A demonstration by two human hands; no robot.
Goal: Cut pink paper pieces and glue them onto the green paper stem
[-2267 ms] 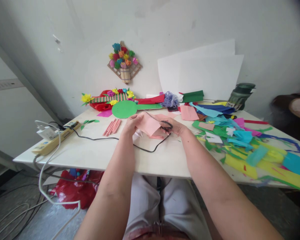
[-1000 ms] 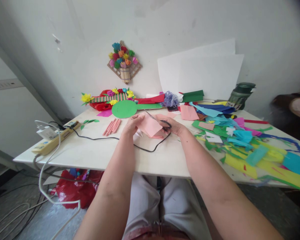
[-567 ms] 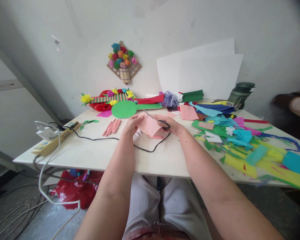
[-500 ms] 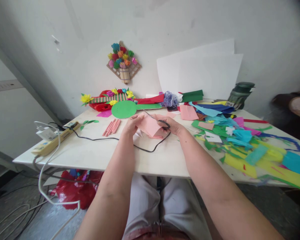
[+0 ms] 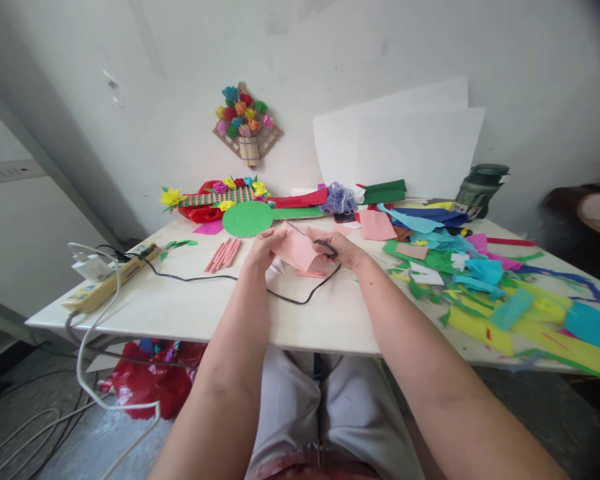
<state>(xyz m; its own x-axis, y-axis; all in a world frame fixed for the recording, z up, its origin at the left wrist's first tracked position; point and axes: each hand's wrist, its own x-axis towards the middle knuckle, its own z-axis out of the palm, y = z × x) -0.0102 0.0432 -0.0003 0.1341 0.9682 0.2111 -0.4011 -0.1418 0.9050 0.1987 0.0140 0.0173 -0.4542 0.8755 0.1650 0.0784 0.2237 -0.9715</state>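
In the head view, a piece of pink paper [image 5: 298, 249] is held up over the middle of the table. My left hand [image 5: 266, 249] grips its left edge, fingers closed. My right hand [image 5: 345, 251] is wrapped round the dark handles of a pair of scissors [image 5: 329, 249], whose thin blades run along the paper's upper side toward my left hand. Below the paper lie pink scraps [image 5: 311, 273] on the table. To the left sit several rolled pink paper sticks [image 5: 223, 255]. Just behind my hands is a green paddle-shaped cutout [image 5: 249, 219].
A black cable [image 5: 215, 277] crosses the table from a power strip [image 5: 111, 277]. Colourful paper scraps [image 5: 485, 280] cover the right side, with a dark green bottle [image 5: 480, 190] behind them. A flower-trimmed craft [image 5: 220, 198] stands at the back. A red plastic bag [image 5: 153, 380] lies below.
My hands and the pink paper have barely moved. The scissors and my right hand have shifted very slightly to the left.
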